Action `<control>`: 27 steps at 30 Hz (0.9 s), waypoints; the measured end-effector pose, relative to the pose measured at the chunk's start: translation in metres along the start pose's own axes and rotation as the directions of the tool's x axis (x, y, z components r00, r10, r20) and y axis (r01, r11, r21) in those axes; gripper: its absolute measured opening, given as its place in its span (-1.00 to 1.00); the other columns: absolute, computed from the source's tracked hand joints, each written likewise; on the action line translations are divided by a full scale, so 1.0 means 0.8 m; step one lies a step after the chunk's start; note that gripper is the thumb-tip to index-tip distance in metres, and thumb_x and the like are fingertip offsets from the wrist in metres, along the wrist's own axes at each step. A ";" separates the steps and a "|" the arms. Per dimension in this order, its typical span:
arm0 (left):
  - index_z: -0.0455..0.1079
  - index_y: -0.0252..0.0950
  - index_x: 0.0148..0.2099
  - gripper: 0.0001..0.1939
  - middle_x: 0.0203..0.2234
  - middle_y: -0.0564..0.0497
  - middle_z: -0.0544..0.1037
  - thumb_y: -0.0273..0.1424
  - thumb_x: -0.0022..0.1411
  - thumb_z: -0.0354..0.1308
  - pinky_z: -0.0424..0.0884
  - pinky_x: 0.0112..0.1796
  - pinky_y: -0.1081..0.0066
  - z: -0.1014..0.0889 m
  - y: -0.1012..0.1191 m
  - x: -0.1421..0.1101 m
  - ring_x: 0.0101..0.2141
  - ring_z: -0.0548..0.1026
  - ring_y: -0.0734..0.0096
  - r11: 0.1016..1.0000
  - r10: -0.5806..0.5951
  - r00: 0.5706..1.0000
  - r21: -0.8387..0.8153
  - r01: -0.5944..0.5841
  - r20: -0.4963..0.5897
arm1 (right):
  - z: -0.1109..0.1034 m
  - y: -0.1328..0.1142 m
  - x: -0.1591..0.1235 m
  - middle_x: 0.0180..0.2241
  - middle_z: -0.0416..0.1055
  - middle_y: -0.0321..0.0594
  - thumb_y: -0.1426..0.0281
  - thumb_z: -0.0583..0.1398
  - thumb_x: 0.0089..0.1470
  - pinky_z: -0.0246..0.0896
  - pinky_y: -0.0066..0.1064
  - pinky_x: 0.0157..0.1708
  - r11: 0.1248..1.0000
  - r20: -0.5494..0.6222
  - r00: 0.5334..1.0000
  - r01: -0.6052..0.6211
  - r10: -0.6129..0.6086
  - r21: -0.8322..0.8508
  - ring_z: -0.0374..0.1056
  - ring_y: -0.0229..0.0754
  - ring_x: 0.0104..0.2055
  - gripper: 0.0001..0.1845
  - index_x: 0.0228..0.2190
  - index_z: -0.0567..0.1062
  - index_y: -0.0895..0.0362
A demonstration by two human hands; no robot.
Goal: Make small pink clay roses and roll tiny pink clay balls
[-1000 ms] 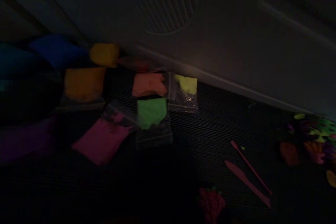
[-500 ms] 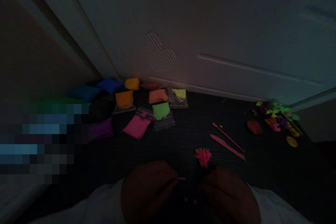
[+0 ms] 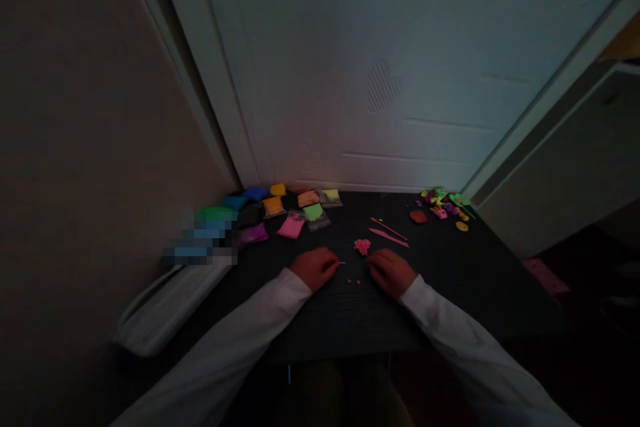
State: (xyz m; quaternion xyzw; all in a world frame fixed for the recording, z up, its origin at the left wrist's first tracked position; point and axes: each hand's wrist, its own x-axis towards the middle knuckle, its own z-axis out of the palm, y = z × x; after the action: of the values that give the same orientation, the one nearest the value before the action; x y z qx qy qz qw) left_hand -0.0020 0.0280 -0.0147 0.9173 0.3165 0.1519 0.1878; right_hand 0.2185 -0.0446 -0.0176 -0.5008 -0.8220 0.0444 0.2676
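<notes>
My left hand (image 3: 316, 268) is closed in a pinch, and a thin pink strip of clay (image 3: 341, 262) sticks out from its fingertips. To the right, my right hand (image 3: 391, 272) rests with its fingers curled together; whatever they hold, if anything, is hidden. Just beyond that hand lies a cluster of small pink clay pieces (image 3: 363, 247) with green bits at its edge. Two tiny pink clay bits (image 3: 353, 281) sit on the dark table between the hands. Behind the right hand are a pink clay knife (image 3: 389, 237) and a thinner pink modelling stick (image 3: 390, 229).
Bags of coloured clay, such as a pink bag (image 3: 291, 227) and a green one (image 3: 314, 212), line the back left. A red lump (image 3: 418, 217) and several small colourful clay pieces (image 3: 440, 200) lie at the back right. A long pale case (image 3: 170, 303) lies left; a white panel (image 3: 320, 67) rises behind the table.
The view has tilted up and drawn back, so more of the panel, both sleeves and the table's front edge show. Both hands keep nearly the same pose beside the pink cluster.
</notes>
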 end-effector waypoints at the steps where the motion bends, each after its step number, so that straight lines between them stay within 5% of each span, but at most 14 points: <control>1: 0.27 -0.35 -0.16 -0.77 -0.26 -0.04 0.39 -0.35 0.17 -0.06 0.37 -0.31 0.32 0.002 0.002 -0.001 -0.32 0.39 0.44 1.000 -0.016 1.000 0.011 0.016 -0.014 | 0.002 -0.004 -0.002 -0.16 0.28 -0.17 0.35 0.03 0.08 0.21 -0.25 -0.26 0.999 -0.014 0.999 -0.032 0.032 -0.006 0.26 -0.21 -0.22 -0.76 -0.20 0.32 0.14; 13: 0.25 -0.33 -0.12 -0.74 -0.19 -0.07 0.36 -0.33 0.17 -0.05 0.33 -0.23 0.25 0.026 0.036 -0.051 -0.24 0.37 0.38 0.965 -0.231 0.962 0.091 0.246 -0.146 | 0.022 -0.037 -0.032 -0.15 0.28 -0.16 0.34 0.04 0.07 0.21 -0.24 -0.26 0.928 -0.060 0.927 -0.372 0.371 -0.003 0.26 -0.21 -0.22 -0.75 -0.19 0.32 0.15; 27: 0.25 -0.34 -0.11 -0.74 -0.19 -0.07 0.36 -0.33 0.17 -0.05 0.34 -0.24 0.25 0.025 0.040 -0.049 -0.24 0.37 0.38 0.943 -0.322 0.935 0.041 0.331 -0.150 | 0.019 -0.033 -0.029 -0.18 0.29 -0.17 0.34 0.05 0.06 0.23 -0.25 -0.29 0.877 0.002 0.879 -0.477 0.478 0.052 0.28 -0.21 -0.24 -0.74 -0.18 0.31 0.17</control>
State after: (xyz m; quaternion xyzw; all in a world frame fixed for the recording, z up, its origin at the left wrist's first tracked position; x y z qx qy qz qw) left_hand -0.0067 -0.0252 -0.0246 0.8446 0.4817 0.1729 0.1574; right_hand 0.1982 -0.0741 -0.0305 -0.6812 -0.6704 0.1271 0.2653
